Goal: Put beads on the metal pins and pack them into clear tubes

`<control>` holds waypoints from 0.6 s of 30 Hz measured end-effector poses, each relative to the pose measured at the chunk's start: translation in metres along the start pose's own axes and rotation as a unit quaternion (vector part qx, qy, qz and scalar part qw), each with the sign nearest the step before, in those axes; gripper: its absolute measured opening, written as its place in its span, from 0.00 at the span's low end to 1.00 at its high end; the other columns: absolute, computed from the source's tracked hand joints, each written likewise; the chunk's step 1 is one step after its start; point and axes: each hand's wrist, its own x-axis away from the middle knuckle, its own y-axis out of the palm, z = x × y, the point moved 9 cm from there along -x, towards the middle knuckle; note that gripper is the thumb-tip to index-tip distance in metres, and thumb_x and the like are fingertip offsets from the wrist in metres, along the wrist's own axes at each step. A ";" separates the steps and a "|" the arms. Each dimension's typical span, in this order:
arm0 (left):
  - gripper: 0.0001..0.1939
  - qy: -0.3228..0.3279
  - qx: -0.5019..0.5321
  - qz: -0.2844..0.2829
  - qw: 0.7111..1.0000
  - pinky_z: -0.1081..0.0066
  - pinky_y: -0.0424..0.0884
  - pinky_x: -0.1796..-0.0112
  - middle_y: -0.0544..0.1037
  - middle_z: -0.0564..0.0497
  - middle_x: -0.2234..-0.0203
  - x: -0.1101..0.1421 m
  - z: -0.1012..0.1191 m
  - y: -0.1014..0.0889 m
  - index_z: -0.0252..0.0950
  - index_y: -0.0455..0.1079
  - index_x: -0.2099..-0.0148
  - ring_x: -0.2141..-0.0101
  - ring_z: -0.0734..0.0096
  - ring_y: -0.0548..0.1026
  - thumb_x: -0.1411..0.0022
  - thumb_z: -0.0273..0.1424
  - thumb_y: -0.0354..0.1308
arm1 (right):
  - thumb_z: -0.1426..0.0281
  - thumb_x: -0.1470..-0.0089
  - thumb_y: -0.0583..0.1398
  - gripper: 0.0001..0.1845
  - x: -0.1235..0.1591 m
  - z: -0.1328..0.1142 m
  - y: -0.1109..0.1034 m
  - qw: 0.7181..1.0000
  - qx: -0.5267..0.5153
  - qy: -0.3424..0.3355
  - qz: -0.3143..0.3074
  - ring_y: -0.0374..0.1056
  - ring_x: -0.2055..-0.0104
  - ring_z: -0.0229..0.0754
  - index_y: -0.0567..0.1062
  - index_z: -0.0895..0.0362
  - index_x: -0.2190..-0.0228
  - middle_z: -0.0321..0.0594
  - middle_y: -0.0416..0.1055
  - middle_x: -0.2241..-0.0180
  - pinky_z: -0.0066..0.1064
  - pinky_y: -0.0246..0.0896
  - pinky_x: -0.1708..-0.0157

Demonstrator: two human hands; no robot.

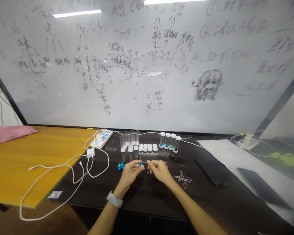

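My left hand (pixel 129 172) pinches a small shiny blue ball (pixel 141 164) between thumb and fingers. A thin rod (pixel 144 163) runs sideways from the ball to my right hand (pixel 159 169), whose fingertips are closed on its other end. Another thin line rises from the left fingertips towards the white caps (pixel 150 149). Left of my left hand lie several blue and green shiny balls (pixel 121 166). Tiny dark pieces (pixel 148 172) sit between the hands. To the right is a loose pile of thin metal pins (pixel 183 179), with small black parts (pixel 175 159) behind it.
Clear open tubes (pixel 132 138) stand at the back; capped tubes (pixel 170 142) with small coloured pieces stand right of them. White cables (pixel 73 169) loop from a power strip (pixel 101 139) at left. A black phone (pixel 210 171) and a grey device (pixel 263 187) lie at right.
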 end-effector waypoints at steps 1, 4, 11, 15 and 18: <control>0.21 -0.004 0.004 0.005 1.000 0.67 0.75 0.61 0.83 0.44 0.68 0.000 -0.001 -0.001 0.34 0.77 0.56 0.64 0.60 0.81 0.52 0.36 0.72 | 0.52 0.36 0.52 0.28 0.000 -0.003 0.000 1.000 0.009 -0.015 -0.001 0.66 0.80 0.38 0.75 0.57 0.78 0.36 0.72 0.82 0.26 0.57 0.76; 0.21 -0.011 0.009 0.013 1.000 0.68 0.75 0.62 0.84 0.45 0.69 0.000 -0.002 -0.002 0.34 0.77 0.56 0.64 0.61 0.82 0.53 0.36 0.73 | 0.55 0.34 0.50 0.27 0.002 -0.010 0.000 0.998 0.032 -0.046 -0.005 0.67 0.78 0.37 0.75 0.56 0.76 0.35 0.73 0.81 0.26 0.57 0.74; 0.22 -0.015 0.034 -0.019 0.999 0.64 0.75 0.58 0.84 0.44 0.67 0.003 0.004 0.004 0.33 0.77 0.55 0.62 0.58 0.82 0.51 0.37 0.72 | 0.55 0.33 0.49 0.27 0.003 -0.020 -0.007 0.997 0.050 -0.057 0.017 0.65 0.78 0.38 0.74 0.56 0.75 0.34 0.69 0.81 0.26 0.56 0.74; 0.23 -0.024 0.063 -0.034 0.997 0.63 0.75 0.55 0.84 0.42 0.66 0.004 0.004 0.008 0.33 0.76 0.54 0.60 0.57 0.82 0.52 0.38 0.73 | 0.53 0.33 0.48 0.28 0.005 -0.023 -0.003 0.996 0.065 -0.058 -0.002 0.65 0.77 0.39 0.74 0.56 0.75 0.35 0.69 0.80 0.26 0.55 0.75; 0.24 -0.026 0.082 -0.042 0.995 0.62 0.74 0.54 0.84 0.42 0.65 0.003 0.003 0.009 0.33 0.76 0.54 0.60 0.57 0.82 0.52 0.37 0.73 | 0.53 0.34 0.48 0.28 0.005 -0.023 -0.003 0.996 0.068 -0.057 -0.006 0.65 0.78 0.38 0.74 0.56 0.75 0.35 0.70 0.80 0.26 0.54 0.76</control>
